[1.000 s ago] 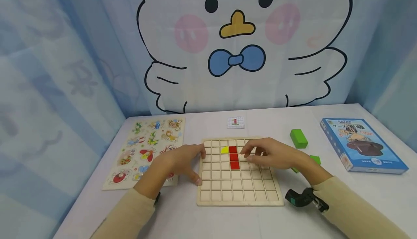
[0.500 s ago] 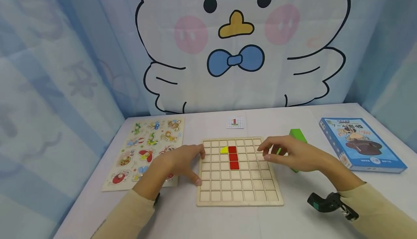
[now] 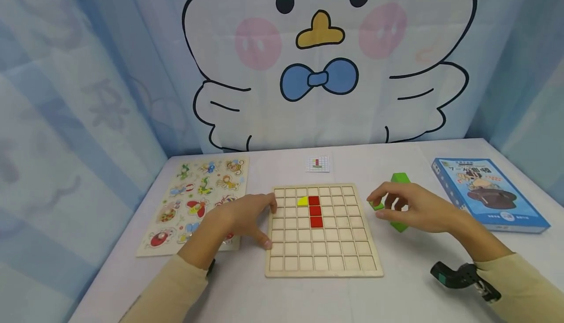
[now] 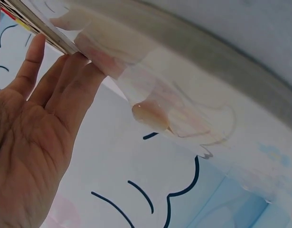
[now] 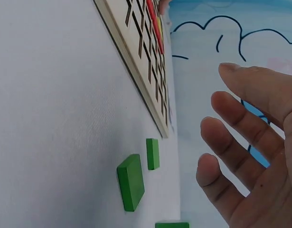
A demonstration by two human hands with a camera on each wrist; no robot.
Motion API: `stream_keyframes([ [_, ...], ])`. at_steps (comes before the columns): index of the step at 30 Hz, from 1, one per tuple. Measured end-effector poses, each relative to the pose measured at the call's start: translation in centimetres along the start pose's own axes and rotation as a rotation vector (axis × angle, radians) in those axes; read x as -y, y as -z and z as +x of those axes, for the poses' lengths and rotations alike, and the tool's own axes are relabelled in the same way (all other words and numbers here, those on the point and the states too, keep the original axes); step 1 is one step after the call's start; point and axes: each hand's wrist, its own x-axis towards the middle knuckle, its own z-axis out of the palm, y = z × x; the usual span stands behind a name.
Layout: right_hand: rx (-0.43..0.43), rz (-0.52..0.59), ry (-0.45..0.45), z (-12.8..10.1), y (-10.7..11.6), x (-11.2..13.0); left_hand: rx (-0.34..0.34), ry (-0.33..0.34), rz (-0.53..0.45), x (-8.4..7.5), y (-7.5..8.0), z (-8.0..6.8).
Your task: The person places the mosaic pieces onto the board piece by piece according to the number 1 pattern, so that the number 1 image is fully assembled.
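A wooden grid board [image 3: 326, 249] lies on the table in the head view. Three red squares [image 3: 316, 211] form a column in its cells, with a yellow piece [image 3: 302, 201] left of the top one. My left hand [image 3: 242, 218] rests against the board's left edge, fingers and thumb spread along it. Right of the board, my right hand [image 3: 416, 208] hovers over green blocks [image 3: 398, 226], fingers loosely bent and holding nothing. The right wrist view shows a larger green block [image 5: 130, 183] and a thin green piece [image 5: 153, 154] lying on the table, apart from the fingers.
A small pattern card [image 3: 317, 164] lies behind the board. At the left is a sheet of cartoon insect pictures [image 3: 167, 220], partly behind my left hand. A blue box [image 3: 498, 196] lies at the right. Another green block [image 3: 400, 177] shows beyond my right hand.
My right hand has moved right, from above the board to over the green blocks. The left hand has stayed at the board's edge, and the pieces on the board have not moved.
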Motion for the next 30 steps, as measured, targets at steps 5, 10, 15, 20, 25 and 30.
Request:
stream_keyframes([
  [5,-0.008,0.015,-0.015,-0.5,0.1,-0.8,-0.005,0.0,-0.005,0.1,0.0,-0.1],
  [10,0.031,0.037,-0.06,-1.1,0.3,-1.4,-0.002,0.005,-0.003,0.2,-0.1,0.0],
  [15,0.052,0.017,-0.094,-1.7,0.8,-2.1,-0.002,-0.003,0.005,0.3,-0.1,0.2],
  [20,0.054,0.0,-0.099,-2.5,1.4,-2.7,-0.003,-0.009,0.015,-0.1,0.1,0.5],
  [25,0.07,-0.027,-0.127,-2.9,1.4,-3.0,-0.006,0.013,0.007,-0.2,0.1,0.5],
  [30,0.087,-0.047,-0.141,-2.9,1.2,-3.2,-0.009,0.034,0.013,-0.4,0.0,0.2],
])
